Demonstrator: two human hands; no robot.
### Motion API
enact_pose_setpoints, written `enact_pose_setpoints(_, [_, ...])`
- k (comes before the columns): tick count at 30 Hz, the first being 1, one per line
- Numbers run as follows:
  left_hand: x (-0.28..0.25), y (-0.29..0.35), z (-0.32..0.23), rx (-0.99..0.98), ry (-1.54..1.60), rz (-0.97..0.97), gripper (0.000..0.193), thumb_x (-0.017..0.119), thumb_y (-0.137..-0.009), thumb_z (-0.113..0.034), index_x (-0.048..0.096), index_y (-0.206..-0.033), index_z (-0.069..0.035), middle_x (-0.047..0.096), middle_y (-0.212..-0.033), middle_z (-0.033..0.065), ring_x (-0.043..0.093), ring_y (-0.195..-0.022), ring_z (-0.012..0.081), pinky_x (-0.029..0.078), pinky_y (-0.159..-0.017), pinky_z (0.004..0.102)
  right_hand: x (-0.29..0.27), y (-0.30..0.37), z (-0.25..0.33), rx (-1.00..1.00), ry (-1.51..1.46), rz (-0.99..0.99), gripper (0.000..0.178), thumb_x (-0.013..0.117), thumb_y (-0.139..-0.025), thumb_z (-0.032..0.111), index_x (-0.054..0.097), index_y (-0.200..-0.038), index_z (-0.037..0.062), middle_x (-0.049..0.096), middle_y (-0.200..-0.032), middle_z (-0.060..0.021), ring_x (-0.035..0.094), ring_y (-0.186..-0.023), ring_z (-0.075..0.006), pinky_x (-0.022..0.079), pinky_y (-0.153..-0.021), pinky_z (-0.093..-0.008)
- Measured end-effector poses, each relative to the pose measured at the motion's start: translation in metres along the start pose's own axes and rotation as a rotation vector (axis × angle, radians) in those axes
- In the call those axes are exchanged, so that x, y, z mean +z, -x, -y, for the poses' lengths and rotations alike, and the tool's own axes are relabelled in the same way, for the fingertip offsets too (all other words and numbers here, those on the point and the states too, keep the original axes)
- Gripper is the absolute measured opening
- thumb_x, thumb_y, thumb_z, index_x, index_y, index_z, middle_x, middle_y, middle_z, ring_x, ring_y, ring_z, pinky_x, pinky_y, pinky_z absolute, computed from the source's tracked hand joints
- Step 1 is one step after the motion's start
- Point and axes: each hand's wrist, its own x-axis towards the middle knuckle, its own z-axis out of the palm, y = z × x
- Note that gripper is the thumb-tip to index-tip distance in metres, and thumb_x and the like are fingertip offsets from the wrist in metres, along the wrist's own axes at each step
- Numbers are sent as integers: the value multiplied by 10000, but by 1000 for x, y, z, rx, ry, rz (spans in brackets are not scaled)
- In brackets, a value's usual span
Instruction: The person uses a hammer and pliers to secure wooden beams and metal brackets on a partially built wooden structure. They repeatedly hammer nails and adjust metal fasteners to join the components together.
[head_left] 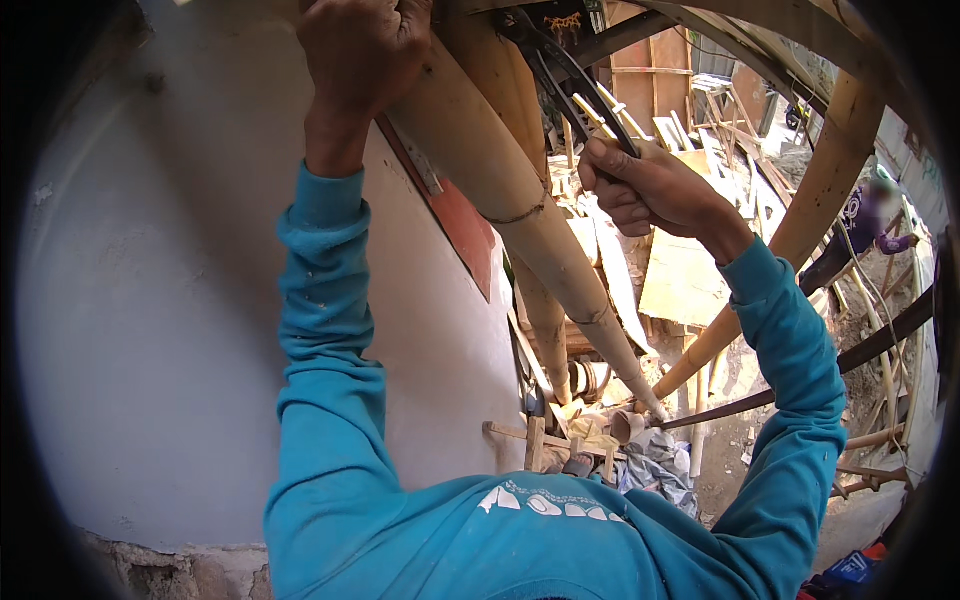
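Observation:
My right hand (650, 190) is closed around the handles of black pincers (550, 62), and one handle end runs down into the fist. Their jaws point up and left, near the dark beams at the top. Raised at the upper left, my left hand (365, 55) is curled into a fist against the upper part of a thick bamboo pole (510, 190). The frame's top edge cuts this hand off, so what its fingers hold is hidden. Orange strands (563, 22) hang from the framing just right of the pincers' jaws.
A pale wall (170, 300) fills the left side. Another bamboo pole (815, 180) slants down on the right. Far below lie scrap boards (685, 280), a grey plastic sheet (660, 465) and a wooden stick frame (535, 440). A person in purple (860, 225) is at the far right.

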Motion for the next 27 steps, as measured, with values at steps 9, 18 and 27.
enact_pose_setpoints(9, [-11,-9,-7,28,48,158,367,644,-927,-185,703,-1285,-128,665,-934,120,649,-891,322,502,-847,419,17,6,17,-77,662,-453,436,605,-1024,428,580,-1146,10,675,-668,-85,641,-478,-145,514,-453,-292])
enact_pose_setpoints(18, [3,-5,-6,45,61,56,360,572,-949,-135,640,-1301,-107,628,-928,138,617,-886,357,484,-847,459,39,8,27,-308,1209,-772,384,650,-927,186,510,-1230,-4,684,-788,-218,714,-740,-357,548,-720,-463])
enact_pose_setpoints(27, [11,2,1,75,-138,104,342,594,-914,-82,701,-1237,-117,684,-930,87,676,-881,255,404,-1127,489,27,0,24,-310,1124,-677,380,744,-896,225,524,-1076,-27,681,-826,-195,688,-783,-376,525,-720,-478])
